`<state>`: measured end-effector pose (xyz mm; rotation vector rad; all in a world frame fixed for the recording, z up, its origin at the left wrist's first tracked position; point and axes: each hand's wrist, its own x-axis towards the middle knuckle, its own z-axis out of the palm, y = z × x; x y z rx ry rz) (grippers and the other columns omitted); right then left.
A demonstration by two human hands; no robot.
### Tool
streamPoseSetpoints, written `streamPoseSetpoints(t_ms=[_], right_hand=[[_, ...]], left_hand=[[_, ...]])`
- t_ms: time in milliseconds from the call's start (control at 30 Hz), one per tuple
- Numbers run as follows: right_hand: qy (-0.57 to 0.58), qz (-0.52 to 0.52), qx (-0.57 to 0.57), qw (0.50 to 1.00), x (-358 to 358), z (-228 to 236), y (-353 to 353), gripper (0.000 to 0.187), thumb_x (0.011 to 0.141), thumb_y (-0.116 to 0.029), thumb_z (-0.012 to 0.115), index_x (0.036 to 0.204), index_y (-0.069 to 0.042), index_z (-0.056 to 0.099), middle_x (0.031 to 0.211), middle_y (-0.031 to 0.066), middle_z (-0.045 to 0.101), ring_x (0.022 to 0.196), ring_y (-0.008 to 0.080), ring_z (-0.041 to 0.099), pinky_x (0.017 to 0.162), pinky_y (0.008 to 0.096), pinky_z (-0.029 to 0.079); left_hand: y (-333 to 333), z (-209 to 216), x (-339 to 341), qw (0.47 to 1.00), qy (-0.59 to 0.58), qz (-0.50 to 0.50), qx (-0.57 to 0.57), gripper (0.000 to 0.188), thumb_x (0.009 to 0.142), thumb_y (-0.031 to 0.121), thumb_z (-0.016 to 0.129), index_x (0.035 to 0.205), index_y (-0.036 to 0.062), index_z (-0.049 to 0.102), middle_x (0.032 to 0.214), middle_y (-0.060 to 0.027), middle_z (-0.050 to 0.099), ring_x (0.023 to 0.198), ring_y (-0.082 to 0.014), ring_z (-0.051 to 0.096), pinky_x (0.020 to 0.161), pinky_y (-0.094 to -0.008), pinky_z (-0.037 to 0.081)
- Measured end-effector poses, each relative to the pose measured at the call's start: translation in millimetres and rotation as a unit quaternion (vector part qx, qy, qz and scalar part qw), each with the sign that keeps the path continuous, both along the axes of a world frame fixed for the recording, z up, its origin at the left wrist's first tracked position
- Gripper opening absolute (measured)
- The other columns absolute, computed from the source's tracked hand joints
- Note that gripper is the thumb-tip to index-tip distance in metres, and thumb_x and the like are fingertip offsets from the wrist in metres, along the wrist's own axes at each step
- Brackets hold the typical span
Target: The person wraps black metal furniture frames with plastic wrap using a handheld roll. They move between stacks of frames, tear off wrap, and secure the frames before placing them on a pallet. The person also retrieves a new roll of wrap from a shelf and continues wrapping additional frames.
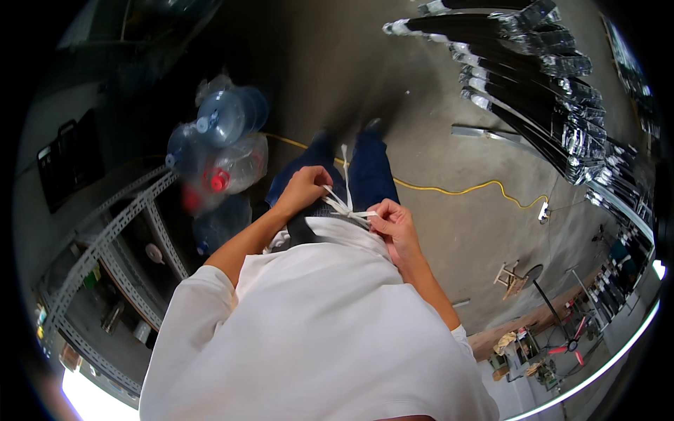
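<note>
White ties (341,208) cross in a knot or bow at the front of my waist. Pinched in the fingers of my left hand (305,188) is one white strand. My right hand (394,226) grips another strand on the other side of the knot. A loose white end (345,165) hangs forward over my blue trousers (372,167). Behind the knot lie the gathered hem of my white shirt (330,277) and a dark band (300,228). Whether the knot is tight I cannot make out.
Several large clear plastic bottles (239,165) stand to the left beside a perforated metal shelf frame (105,242). A yellow cable (456,191) runs across the concrete floor to a white power strip (543,212). Long black pieces wrapped in clear film (533,91) are stacked at right, near a wooden stool (511,279).
</note>
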<state>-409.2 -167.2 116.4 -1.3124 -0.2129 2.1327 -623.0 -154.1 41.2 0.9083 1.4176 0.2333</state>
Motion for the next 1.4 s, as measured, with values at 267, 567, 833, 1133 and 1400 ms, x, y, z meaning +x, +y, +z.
streamPoseSetpoints(t_ms=[267,567,833,1133,1400], right_hand=[[0.011,0.22,0.081,0.972,92.3,15.4,114.4,0.016,0.081,-0.009,0.055,0.071,-0.006,0.043,0.064,0.004,0.054,0.055,0.003,0.042,0.048,0.0178,0.032],[-0.451,0.343,0.398,0.722,121.0,18.1,191.7,0.007,0.066,-0.008,0.06,0.066,-0.003,0.056,0.063,0.0073,0.053,0.06,0.0176,0.053,0.058,0.0307,0.041],[0.121,0.037,0.006,0.992,104.5,-9.3,242.0,0.014,0.077,-0.007,0.059,0.076,-0.008,0.045,0.069,0.0012,0.05,0.069,0.0115,0.05,0.069,0.0218,0.04],[0.182,0.22,0.05,0.957,99.3,-24.7,340.6,0.021,0.081,-0.019,0.058,0.071,-0.011,0.041,0.055,-0.0045,0.034,0.043,0.0042,0.028,0.037,0.0194,0.018],[-0.425,0.308,0.268,0.808,81.8,-76.0,390.5,0.01,0.074,-0.017,0.062,0.081,-0.01,0.06,0.062,0.0013,0.055,0.067,0.0107,0.056,0.061,0.0236,0.043]], left_hand=[[94.3,15.6,69.8,0.996,0.059,0.002,0.066,0.013,0.066,0.004,0.061,0.078,0.0003,0.06,0.073,-0.0105,0.062,0.069,-0.018,0.059,0.064,-0.0274,0.045],[150.6,31.6,97.2,0.991,0.106,0.006,0.086,0.014,0.065,0.004,0.061,0.079,0.0019,0.061,0.071,-0.0102,0.062,0.066,-0.019,0.06,0.062,-0.0279,0.045],[213.0,16.2,76.1,0.992,0.086,0.007,0.091,0.009,0.065,-0.001,0.061,0.073,-0.0004,0.059,0.06,-0.0041,0.057,0.055,-0.0087,0.051,0.051,-0.0223,0.04],[335.9,-4.6,23.5,0.992,0.044,-0.054,0.101,0.013,0.061,0.002,0.061,0.075,0.0025,0.062,0.062,-0.0065,0.059,0.058,-0.0131,0.056,0.055,-0.0256,0.044],[441.3,-1.2,9.5,0.954,0.036,-0.277,0.111,0.027,0.067,0.013,0.063,0.092,0.0043,0.062,0.083,-0.0107,0.063,0.079,-0.0203,0.061,0.071,-0.0304,0.047]])
